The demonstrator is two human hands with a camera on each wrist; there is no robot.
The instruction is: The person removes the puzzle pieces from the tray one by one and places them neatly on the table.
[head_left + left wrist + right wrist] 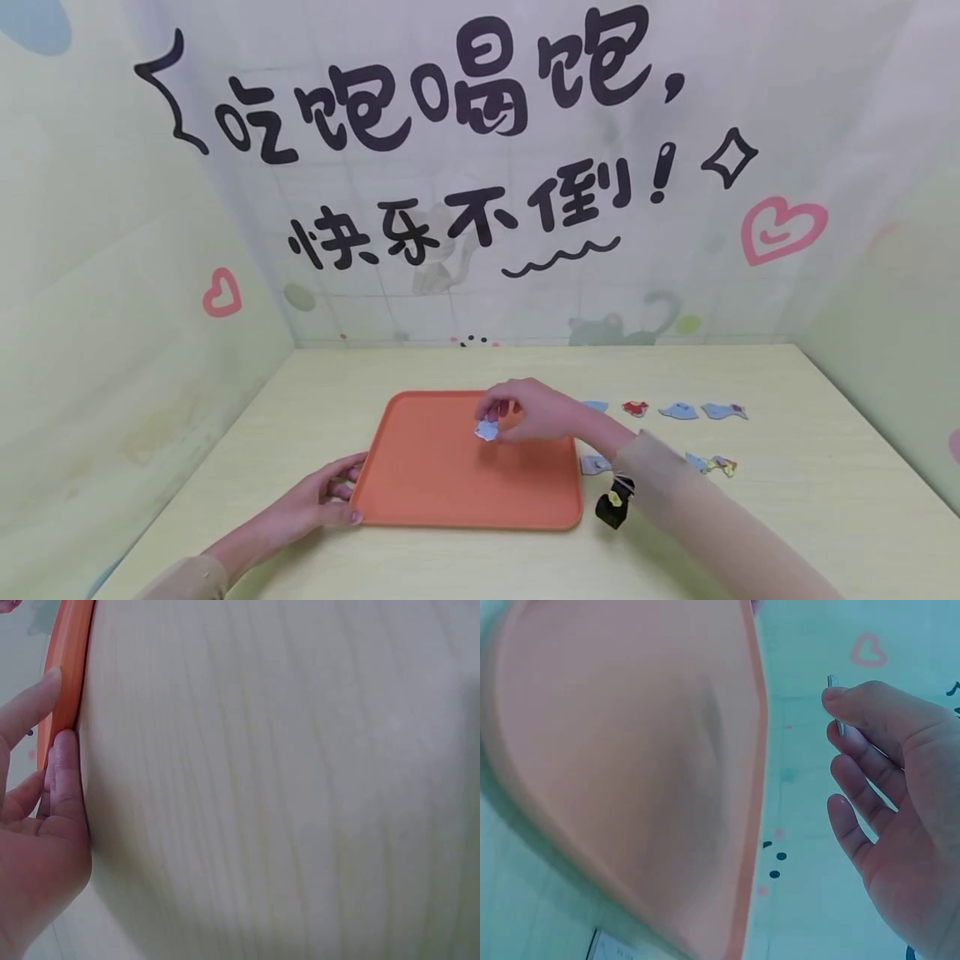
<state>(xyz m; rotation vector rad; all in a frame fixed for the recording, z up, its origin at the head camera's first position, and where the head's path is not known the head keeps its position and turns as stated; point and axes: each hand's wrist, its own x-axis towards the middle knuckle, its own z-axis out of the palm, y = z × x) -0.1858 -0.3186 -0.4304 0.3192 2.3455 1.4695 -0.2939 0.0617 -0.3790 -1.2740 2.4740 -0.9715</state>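
In the head view my right hand (536,408) is over the orange tray (450,492), pinching a small pale-blue puzzle piece (487,429). Seen edge-on in the right wrist view, the thin piece (834,705) sits between thumb and index finger, while the other fingers curve loosely. My left hand (318,496) holds the left edge of the tray near its front corner. In the left wrist view the left thumb (34,705) lies against the tray's rim (67,667), with the fingers beside it at the edge.
Right of the tray lie several loose puzzle pieces in two rows, among them a red one (635,408), a blue one (678,411) and a yellowish one (723,466). A black item with a yellow decoration (615,502) hangs at the right cuff. A printed backdrop (480,317) bounds the table.
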